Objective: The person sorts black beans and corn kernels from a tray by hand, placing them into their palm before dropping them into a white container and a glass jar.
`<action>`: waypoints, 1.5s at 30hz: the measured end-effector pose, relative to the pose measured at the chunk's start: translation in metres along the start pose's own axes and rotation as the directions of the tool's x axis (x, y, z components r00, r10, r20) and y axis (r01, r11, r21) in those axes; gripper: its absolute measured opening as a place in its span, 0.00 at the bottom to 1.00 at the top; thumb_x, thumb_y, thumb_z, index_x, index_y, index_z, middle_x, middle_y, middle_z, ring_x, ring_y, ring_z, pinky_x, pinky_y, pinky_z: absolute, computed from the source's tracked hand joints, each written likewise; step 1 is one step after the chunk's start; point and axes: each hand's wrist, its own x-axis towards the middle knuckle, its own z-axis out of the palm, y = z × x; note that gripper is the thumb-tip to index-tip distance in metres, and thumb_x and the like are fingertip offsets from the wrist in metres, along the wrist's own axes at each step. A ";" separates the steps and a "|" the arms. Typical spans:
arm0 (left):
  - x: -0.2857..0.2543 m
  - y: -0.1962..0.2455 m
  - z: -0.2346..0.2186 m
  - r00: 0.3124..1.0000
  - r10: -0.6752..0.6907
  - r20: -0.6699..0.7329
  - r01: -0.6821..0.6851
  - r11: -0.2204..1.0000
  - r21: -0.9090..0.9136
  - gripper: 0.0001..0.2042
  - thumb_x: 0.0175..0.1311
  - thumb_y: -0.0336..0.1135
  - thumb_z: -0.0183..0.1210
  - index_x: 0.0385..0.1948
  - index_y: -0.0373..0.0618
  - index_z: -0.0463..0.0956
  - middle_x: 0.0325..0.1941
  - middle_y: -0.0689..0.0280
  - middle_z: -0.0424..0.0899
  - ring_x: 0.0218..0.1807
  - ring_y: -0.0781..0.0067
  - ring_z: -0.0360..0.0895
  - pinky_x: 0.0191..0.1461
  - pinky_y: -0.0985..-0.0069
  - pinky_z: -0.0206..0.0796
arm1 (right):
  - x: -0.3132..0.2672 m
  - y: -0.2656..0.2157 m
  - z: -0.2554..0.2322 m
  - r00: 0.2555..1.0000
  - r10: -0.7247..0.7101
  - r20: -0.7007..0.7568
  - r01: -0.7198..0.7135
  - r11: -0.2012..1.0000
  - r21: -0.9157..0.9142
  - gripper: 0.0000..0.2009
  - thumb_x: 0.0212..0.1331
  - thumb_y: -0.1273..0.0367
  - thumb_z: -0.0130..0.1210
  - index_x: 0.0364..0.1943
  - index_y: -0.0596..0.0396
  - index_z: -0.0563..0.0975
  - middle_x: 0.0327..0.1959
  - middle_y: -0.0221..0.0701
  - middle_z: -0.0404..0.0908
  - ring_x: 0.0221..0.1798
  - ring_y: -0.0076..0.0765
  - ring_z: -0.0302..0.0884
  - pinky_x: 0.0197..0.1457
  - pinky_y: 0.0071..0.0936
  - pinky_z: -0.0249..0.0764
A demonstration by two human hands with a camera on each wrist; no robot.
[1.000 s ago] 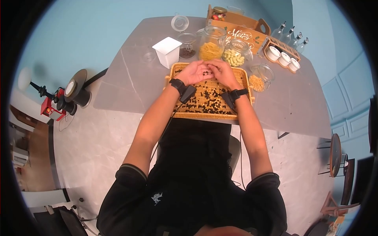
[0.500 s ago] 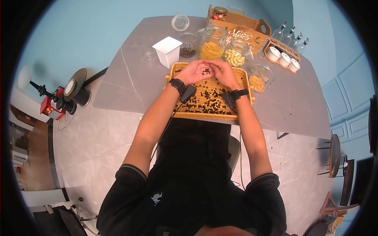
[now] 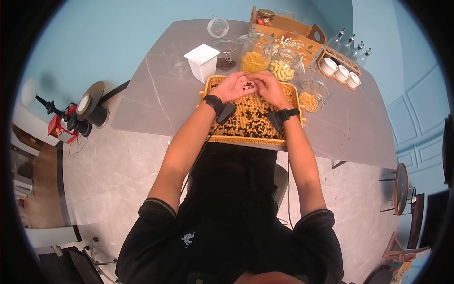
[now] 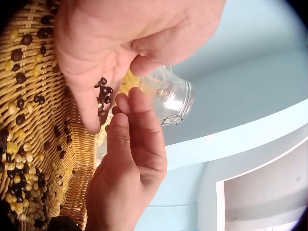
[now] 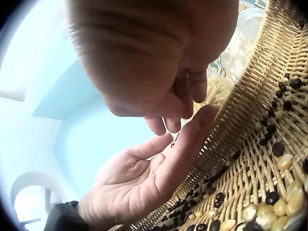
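On the gray counter [image 3: 340, 125], a white tapered square container [image 3: 203, 64] is seen at left, beside an open clip-top jar [image 3: 226, 57] partly filled with dark contents. The left hand [image 3: 229, 89] is held palm up over the wicker basket [image 3: 246, 140], opened into a shallow cup; a few small, glossy, near-black beans [image 3: 248, 85] are carried on its fingers. More dark beans are scattered over the woven bottom, mixed with smooth, pale-to-golden corn kernels [image 5: 280, 207], thickest toward the near side. Behind the hands, yellow tube pasta is contained in a glass jar [image 3: 255, 61]. The right hand [image 3: 268, 89] is held palm down with fingers loosely bent beside the beans; nothing is seen gripped in it. Pale green pieces are contained in the next jar [image 3: 283, 71]. On the wooden crate [image 3: 307, 46], "Merry" can be read in white script, the line below being partly covered. Farther right, a low jar [image 3: 309, 100] of yellow pieces, white cups [image 3: 341, 72] and stoppered glass bottles [image 3: 346, 47] are seen, without legible labels.
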 end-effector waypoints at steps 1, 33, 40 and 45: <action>0.000 0.000 0.000 1.000 0.010 0.000 -0.010 1.000 0.004 0.22 0.83 0.41 0.35 0.58 0.28 0.68 0.60 0.48 0.78 0.63 0.53 0.78 0.71 0.53 0.71 | 0.000 0.003 -0.001 1.000 -0.004 0.016 0.004 1.000 -0.031 0.14 0.61 0.83 0.54 0.47 0.59 0.84 0.42 0.41 0.84 0.47 0.45 0.81 0.55 0.35 0.76; -0.004 0.003 0.003 1.000 -0.017 0.010 0.017 1.000 0.015 0.27 0.82 0.45 0.35 0.66 0.24 0.61 0.66 0.41 0.72 0.69 0.48 0.72 0.76 0.49 0.63 | -0.002 -0.002 -0.007 0.997 0.030 0.076 -0.019 0.990 -0.143 0.07 0.61 0.74 0.61 0.41 0.58 0.85 0.37 0.41 0.83 0.42 0.51 0.82 0.47 0.40 0.77; -0.005 0.005 0.003 0.999 -0.035 0.009 0.035 0.999 -0.017 0.28 0.82 0.45 0.36 0.65 0.22 0.61 0.67 0.40 0.71 0.69 0.47 0.72 0.76 0.49 0.62 | -0.003 0.001 -0.009 0.996 -0.002 0.093 0.017 0.985 -0.170 0.07 0.60 0.73 0.61 0.40 0.58 0.85 0.38 0.42 0.83 0.42 0.52 0.82 0.46 0.41 0.77; -0.007 0.005 0.005 0.999 -0.035 -0.004 0.035 0.999 -0.018 0.29 0.82 0.46 0.38 0.64 0.21 0.62 0.67 0.40 0.71 0.69 0.47 0.72 0.76 0.50 0.62 | -0.003 -0.003 -0.010 0.995 -0.033 0.092 0.053 0.973 -0.227 0.06 0.60 0.72 0.61 0.39 0.58 0.84 0.38 0.42 0.82 0.42 0.53 0.81 0.47 0.42 0.77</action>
